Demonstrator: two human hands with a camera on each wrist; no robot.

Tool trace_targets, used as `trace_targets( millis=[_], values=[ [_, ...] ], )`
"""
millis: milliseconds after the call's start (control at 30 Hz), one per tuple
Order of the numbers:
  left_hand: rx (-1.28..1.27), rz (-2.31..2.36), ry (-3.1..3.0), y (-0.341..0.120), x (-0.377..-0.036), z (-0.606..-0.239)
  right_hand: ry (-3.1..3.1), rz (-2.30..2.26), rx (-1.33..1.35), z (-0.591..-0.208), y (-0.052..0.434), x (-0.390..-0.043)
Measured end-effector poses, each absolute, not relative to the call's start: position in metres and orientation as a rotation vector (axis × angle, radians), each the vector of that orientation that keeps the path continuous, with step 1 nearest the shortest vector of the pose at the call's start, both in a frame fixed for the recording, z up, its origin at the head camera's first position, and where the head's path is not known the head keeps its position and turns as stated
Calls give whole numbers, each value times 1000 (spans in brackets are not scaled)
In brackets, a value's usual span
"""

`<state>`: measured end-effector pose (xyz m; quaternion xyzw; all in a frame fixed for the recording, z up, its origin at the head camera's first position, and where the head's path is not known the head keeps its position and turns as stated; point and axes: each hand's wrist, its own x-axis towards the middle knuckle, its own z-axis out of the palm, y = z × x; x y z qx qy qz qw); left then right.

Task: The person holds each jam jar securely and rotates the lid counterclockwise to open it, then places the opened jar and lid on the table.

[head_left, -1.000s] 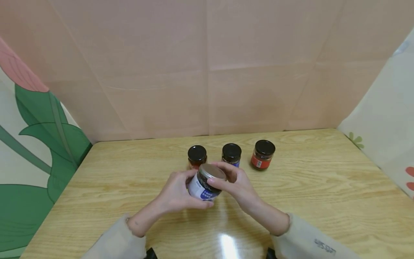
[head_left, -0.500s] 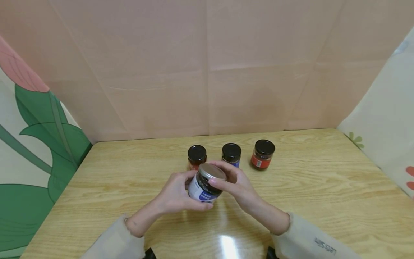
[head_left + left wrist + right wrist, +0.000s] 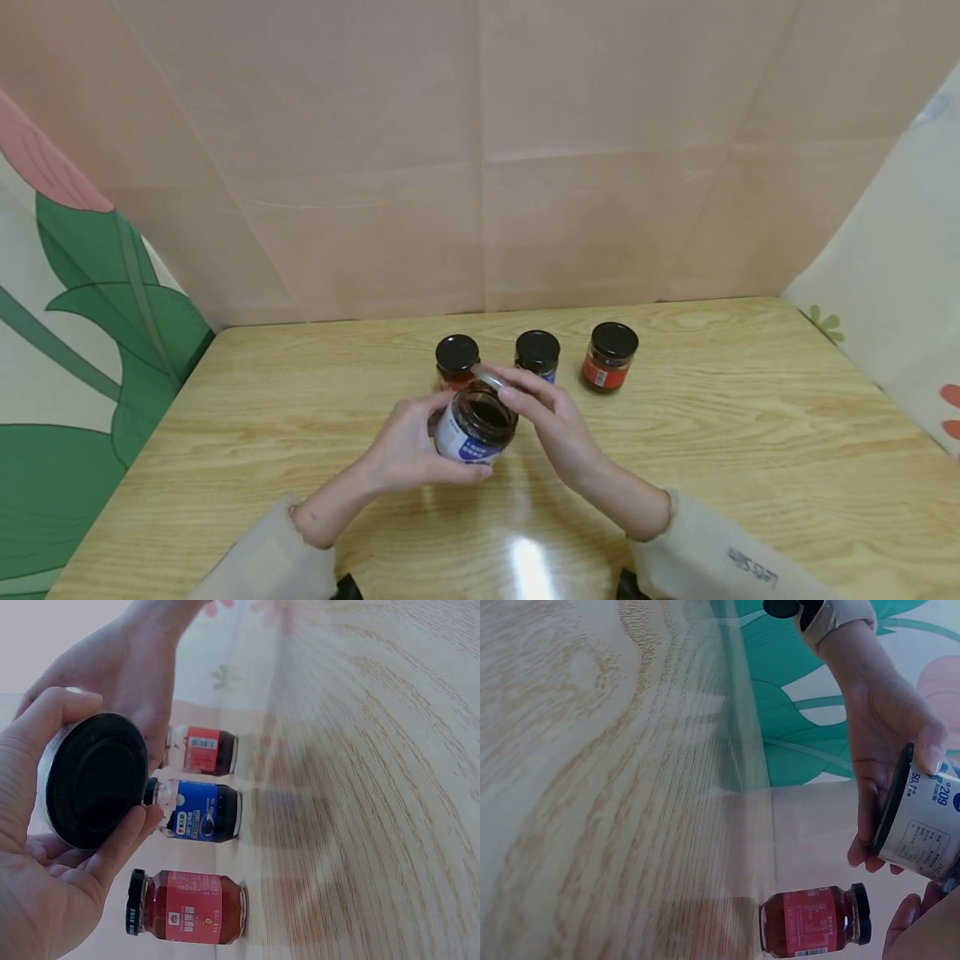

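My left hand grips a glass jar with a white and blue label, tilted above the table. Its mouth is uncovered and dark inside. The jar's dark bottom faces the left wrist view. My right hand pinches the lid, which stands tilted on edge just behind the jar's mouth. In the right wrist view, the left hand wraps the white-labelled jar near its base; the lid is mostly hidden there.
Behind the hands, three black-lidded jars stand on the wooden table: a red-labelled jar, a blue-labelled jar in the middle and another red-labelled jar at right. A pinkish sheet hangs along the table's back edge.
The lid was on the jar in the earlier frames; my right hand has lifted and tilted it off, uncovering the mouth. My left hand and the jar have barely moved.
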<state>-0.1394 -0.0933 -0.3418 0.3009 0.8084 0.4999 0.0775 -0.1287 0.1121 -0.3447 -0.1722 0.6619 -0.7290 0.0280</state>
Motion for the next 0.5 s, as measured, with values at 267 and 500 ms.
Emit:
trace_targets(
  millis=[267,500],
  values=[
    [844,1512,2466,-94,-139,-342,1889,-2414,-353,-341,108,-129],
    [833,1502,2477,-95,-139,-343,1789,-2460,-323,-344,109,-131]
  ],
)
